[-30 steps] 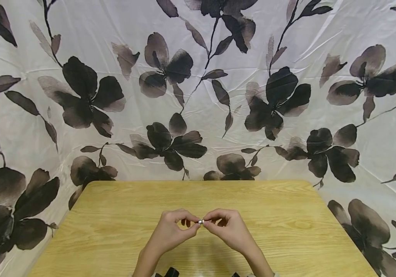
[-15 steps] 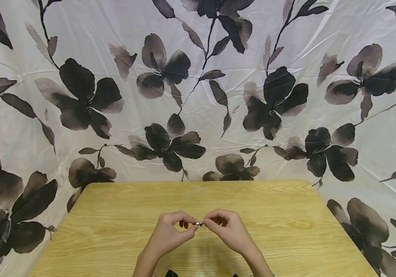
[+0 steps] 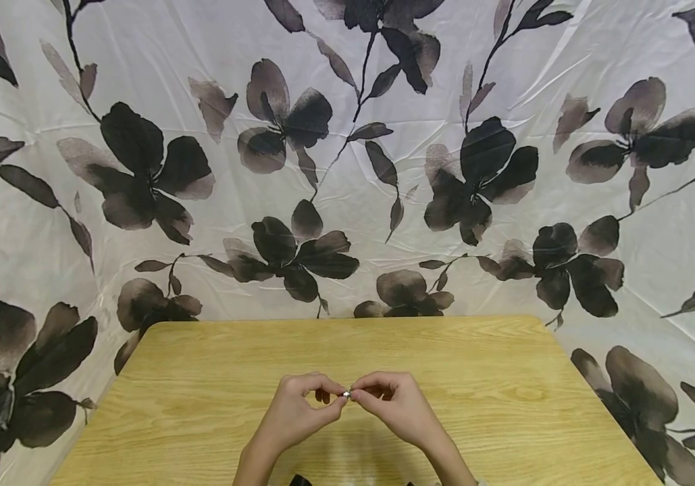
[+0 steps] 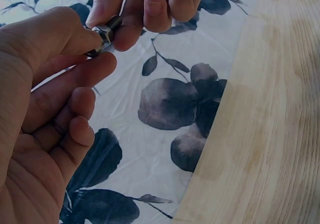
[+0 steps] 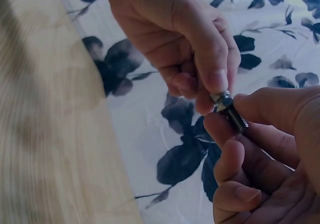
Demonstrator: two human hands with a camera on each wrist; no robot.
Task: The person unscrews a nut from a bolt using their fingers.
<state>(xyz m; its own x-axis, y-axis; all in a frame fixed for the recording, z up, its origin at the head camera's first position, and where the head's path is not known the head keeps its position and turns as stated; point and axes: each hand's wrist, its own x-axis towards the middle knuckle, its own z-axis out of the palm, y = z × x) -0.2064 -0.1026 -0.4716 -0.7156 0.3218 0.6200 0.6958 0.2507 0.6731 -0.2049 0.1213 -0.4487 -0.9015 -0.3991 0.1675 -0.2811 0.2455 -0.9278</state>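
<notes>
A small metal bolt [image 5: 237, 120] with a nut [image 5: 226, 104] on its thread is held between my two hands, above the table. My left hand [image 3: 298, 407] pinches one end with thumb and forefinger; the fingertips partly cover what seems to be the bolt's head. From the other side, my right hand [image 3: 400, 409] has its thumb and forefinger at the nut, and the threaded end points towards its palm. In the left wrist view the shiny nut [image 4: 104, 35] shows between both hands' fingertips. The remaining fingers of each hand are curled.
Beneath the hands lies a yellow wood-grain table [image 3: 201, 364] with rounded far corners. A white cloth [image 3: 371, 223] printed with dark flowers hangs behind it and along both sides.
My right fingertips first drew slightly away from the left, baring more of the metal, then came back against the bolt. Both hands shifted slightly left in the head view.
</notes>
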